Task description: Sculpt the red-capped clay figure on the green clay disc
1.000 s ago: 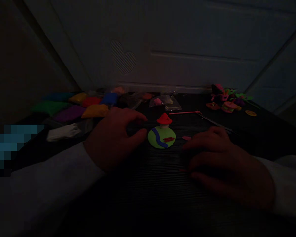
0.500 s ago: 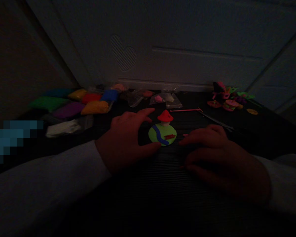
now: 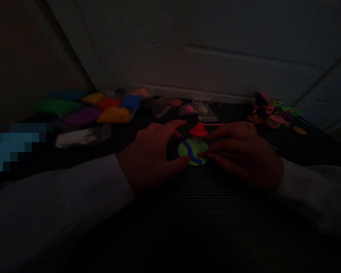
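Note:
A green clay disc (image 3: 184,151) lies on the dark table, with a wavy blue clay strip (image 3: 191,153) across it. At its back stands a clay mushroom with a red cap (image 3: 199,130). My left hand (image 3: 156,155) curves around the disc's left side, thumb and fingers apart, the thumb tip at the front rim. From the right, my right hand (image 3: 241,155) reaches over the disc with its fingertips pinched. A thin red clay strip (image 3: 201,154) shows at those fingertips; the dim light and the fingers hide most of it.
Bagged clay in several colours, including an orange pack (image 3: 113,115) and a white pack (image 3: 75,138), lies at the left. Small clear bags (image 3: 207,112) sit at the back. Finished clay figures (image 3: 274,121) stand at the right back. A panelled white surface (image 3: 230,76) rises behind.
My right hand has moved left and forward from the bare table to the disc, its fingertips now over the red strips. The left hand keeps its pose. The view has shifted slightly.

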`<state>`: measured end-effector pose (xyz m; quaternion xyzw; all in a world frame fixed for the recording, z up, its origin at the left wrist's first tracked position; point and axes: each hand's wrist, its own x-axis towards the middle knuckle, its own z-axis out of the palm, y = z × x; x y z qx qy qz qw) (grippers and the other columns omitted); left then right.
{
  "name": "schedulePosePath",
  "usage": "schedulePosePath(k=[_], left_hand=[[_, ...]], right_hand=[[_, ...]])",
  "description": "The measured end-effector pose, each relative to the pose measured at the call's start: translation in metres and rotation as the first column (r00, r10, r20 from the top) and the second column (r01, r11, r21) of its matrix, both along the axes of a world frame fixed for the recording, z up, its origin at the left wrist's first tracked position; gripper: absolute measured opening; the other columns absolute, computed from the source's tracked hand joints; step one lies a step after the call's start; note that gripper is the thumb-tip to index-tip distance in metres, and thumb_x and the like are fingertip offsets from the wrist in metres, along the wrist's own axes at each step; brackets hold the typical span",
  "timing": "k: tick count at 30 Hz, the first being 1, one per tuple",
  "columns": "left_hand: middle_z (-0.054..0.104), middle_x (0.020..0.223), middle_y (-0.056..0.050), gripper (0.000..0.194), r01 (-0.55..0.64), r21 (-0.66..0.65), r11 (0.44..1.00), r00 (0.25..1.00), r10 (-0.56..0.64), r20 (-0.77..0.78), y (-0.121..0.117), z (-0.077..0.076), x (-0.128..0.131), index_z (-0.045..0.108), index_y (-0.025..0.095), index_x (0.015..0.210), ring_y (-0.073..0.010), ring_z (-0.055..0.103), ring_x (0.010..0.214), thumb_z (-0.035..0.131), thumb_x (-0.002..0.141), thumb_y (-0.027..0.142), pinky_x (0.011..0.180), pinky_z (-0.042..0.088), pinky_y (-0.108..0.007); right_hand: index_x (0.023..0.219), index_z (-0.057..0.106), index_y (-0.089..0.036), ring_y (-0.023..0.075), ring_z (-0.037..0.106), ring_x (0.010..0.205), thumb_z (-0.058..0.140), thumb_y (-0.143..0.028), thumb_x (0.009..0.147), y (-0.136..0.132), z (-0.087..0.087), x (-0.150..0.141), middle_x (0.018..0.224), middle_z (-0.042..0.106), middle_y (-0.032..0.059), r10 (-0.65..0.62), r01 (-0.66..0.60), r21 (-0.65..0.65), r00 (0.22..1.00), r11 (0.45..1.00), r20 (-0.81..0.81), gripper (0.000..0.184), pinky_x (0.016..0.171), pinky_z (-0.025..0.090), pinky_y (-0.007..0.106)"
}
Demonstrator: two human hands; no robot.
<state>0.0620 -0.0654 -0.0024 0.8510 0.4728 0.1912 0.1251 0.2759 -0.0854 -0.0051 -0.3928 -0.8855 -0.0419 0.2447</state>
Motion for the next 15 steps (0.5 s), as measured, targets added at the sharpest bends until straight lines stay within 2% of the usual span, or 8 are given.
schedulePosePath(k=[15], left_hand=[[0.055, 0.117, -0.008, 0.064, 0.010, 0.032, 0.999, 1.000, -0.010, 0.002, -0.0013, -0.0001, 0.0006, 0.041, 0.019, 0.126, -0.0265, 0.047, 0.107, 0.056, 0.069, 0.045, 0.089, 0.038, -0.045]], right_hand=[[0.088, 0.066, -0.022, 0.0213, 0.054, 0.098, 0.055, -0.023, 0.080, 0.0027, -0.0006, 0.0032, 0.101, 0.063, 0.0049, 0.019, -0.020, 0.031, 0.999, 0.999, 0.028, 0.013, 0.084, 0.038, 0.042]])
